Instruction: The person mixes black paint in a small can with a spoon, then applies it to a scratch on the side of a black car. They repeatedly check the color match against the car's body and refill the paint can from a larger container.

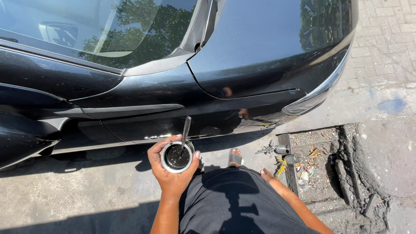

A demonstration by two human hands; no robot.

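Note:
My left hand (169, 173) grips a small round metal tin (177, 157) filled with black paint-like liquid, held upright in front of me. A thin metal stick (186, 130) stands in the tin and leans up to the right. My right hand (265, 174) hangs beside my hip, mostly hidden behind my dark shorts; only fingertips show, holding nothing that I can see. Right ahead is the front fender (173, 93) of a shiny black car, with its headlight (318, 93) to the right.
A spray gun (275, 150) lies on the concrete by the car's front corner. A broken drain pit (320, 164) with litter and rubble sits to the right. My sandalled foot (235, 157) stands near the car. Paving bricks (383, 39) lie beyond.

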